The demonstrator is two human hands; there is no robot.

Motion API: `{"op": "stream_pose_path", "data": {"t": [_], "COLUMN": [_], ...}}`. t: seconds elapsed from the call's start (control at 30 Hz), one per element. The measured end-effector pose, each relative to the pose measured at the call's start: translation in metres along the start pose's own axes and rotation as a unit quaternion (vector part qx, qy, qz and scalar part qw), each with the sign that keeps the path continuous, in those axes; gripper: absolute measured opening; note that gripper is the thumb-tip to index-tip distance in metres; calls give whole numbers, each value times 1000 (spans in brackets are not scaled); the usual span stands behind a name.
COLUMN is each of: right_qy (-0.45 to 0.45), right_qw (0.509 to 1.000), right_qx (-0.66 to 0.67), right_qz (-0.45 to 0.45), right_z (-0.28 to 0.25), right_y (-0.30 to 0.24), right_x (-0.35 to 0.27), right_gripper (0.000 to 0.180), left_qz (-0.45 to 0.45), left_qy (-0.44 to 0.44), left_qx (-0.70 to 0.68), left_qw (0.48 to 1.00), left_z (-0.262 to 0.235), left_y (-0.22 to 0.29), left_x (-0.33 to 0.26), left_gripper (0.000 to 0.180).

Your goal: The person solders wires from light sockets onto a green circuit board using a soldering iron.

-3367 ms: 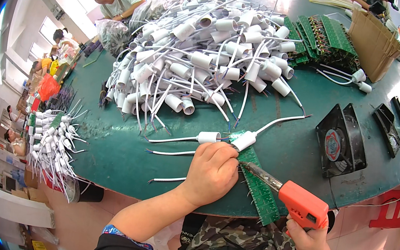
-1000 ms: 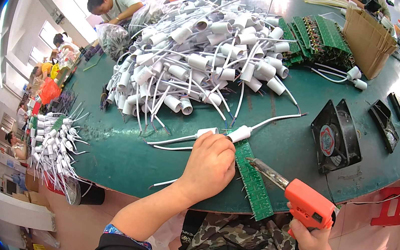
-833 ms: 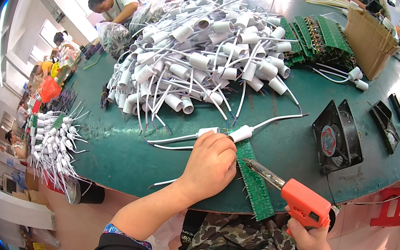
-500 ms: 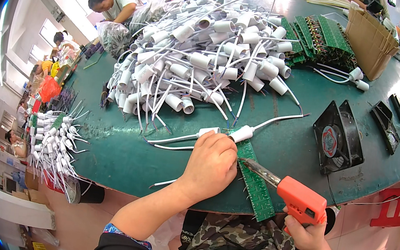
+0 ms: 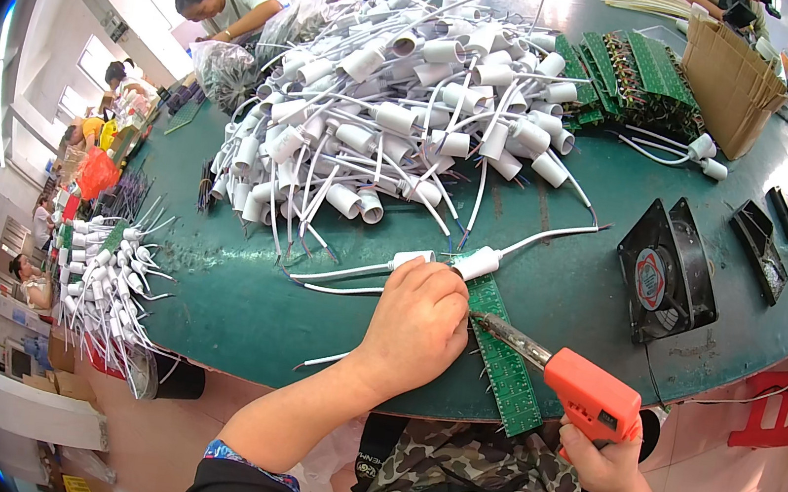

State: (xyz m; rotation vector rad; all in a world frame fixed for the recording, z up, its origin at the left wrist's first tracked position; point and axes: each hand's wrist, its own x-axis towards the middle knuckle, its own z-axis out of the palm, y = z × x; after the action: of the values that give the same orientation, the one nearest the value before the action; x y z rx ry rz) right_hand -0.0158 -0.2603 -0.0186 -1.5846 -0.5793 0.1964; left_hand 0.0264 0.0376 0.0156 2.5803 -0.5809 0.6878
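Note:
In my right hand [image 5: 603,461] is a red soldering gun [image 5: 591,395], gripped by its handle, its metal barrel pointing up and left. The gun's tip reaches a narrow green circuit board [image 5: 508,380], close beside the fingers of my left hand [image 5: 419,324]. That hand is closed over the board's upper left side, fingers curled down; what they pinch is hidden beneath them. White lamp sockets with cables lie at its fingertips: one socket [image 5: 478,264] rests across the board's far end, another [image 5: 412,257] sits just left of it.
A big heap of white sockets with cables [image 5: 369,133] covers the far middle of the green table [image 5: 235,320]. At right stands a black fan [image 5: 667,272]. Stacked green boards [image 5: 640,74] and a cardboard box [image 5: 729,86] are behind. More sockets [image 5: 110,288] lie left; a person [image 5: 231,6] works across.
My hands and the board stay almost in place; the soldering gun has shifted very slightly left. The person across the table has moved their head and arm a little.

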Motion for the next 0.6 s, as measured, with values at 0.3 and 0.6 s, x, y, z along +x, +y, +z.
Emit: {"op": "stream_pose_path", "data": {"t": [0.3, 0.6], "right_qy": [7, 41], "right_qw": [999, 997], "right_qx": [-29, 63], "right_qz": [-21, -24], "right_z": [0, -9], "right_y": [-3, -9], "right_x": [0, -10], "right_gripper": [33, 50], "left_qz": [-3, -2], "left_qy": [-3, -1], "left_qx": [0, 3], "left_qw": [1000, 1000], "left_z": [1, 1], "left_y": [-1, -1], "left_x": [-1, -1], "left_gripper": [19, 19]}}
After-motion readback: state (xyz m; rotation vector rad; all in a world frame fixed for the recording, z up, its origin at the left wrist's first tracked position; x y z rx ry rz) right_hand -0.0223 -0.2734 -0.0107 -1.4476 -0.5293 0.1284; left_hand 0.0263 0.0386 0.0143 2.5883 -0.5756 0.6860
